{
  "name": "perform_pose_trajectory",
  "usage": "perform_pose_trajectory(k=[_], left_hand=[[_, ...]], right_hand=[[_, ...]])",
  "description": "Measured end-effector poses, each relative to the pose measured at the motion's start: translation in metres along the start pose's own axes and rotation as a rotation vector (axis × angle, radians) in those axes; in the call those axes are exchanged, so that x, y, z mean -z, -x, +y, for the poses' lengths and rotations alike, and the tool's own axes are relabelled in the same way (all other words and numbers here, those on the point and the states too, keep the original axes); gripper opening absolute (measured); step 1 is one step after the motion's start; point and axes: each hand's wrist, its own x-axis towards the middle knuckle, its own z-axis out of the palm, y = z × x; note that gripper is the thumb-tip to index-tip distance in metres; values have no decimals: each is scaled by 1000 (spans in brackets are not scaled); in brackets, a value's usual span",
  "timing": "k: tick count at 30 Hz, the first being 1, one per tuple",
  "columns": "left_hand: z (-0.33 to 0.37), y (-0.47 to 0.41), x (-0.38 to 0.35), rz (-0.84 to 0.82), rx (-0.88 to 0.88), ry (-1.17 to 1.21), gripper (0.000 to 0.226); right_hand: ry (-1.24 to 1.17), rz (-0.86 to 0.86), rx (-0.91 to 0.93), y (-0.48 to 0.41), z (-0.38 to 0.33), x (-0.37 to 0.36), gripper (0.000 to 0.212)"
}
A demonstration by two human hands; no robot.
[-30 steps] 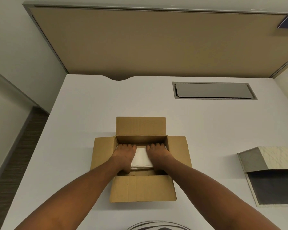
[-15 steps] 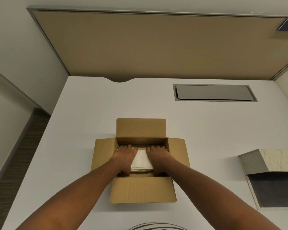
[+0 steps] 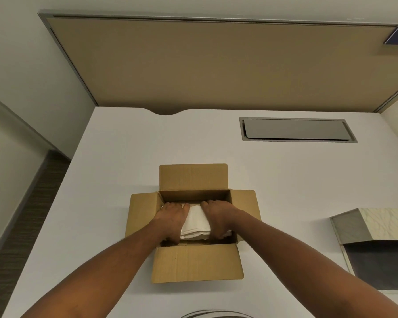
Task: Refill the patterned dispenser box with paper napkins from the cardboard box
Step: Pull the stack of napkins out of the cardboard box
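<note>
An open cardboard box (image 3: 194,263) sits mid-table with all its flaps folded outward. Inside it lies a stack of white paper napkins (image 3: 197,223). My left hand (image 3: 171,220) grips the stack's left side and my right hand (image 3: 217,218) grips its right side, fingers curled under the edges. The stack looks slightly raised and squeezed between them. At the right edge of the table lies the patterned dispenser box (image 3: 381,249), open, with its cream textured lid tilted up and a dark interior showing.
The white table (image 3: 115,180) has a grey cable hatch (image 3: 296,129) at the back right and a tan partition panel (image 3: 216,65) behind it. The table's left edge drops to a dark floor (image 3: 21,226).
Both hands have drawn closer together on the napkin stack, bunching it and lifting it a little inside the box. The view has shifted slightly downward.
</note>
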Motion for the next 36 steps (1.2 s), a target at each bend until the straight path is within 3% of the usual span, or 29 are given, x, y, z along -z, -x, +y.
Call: perform_pose_trajectory(k=[8, 16, 26, 36], left_hand=[[3, 3, 2, 15, 2, -94, 103], [-5, 3, 13, -31, -60, -45, 109], [-6, -2, 15, 65, -85, 23, 97], [-4, 1, 14, 128, -69, -16, 96]], right_hand=[[-121, -217, -75, -6, -1, 19, 102], [-237, -289, -132, -11, 0, 31, 65], [-253, -181, -125, -15, 16, 38, 68], [-235, -336, -99, -16, 11, 44, 71]])
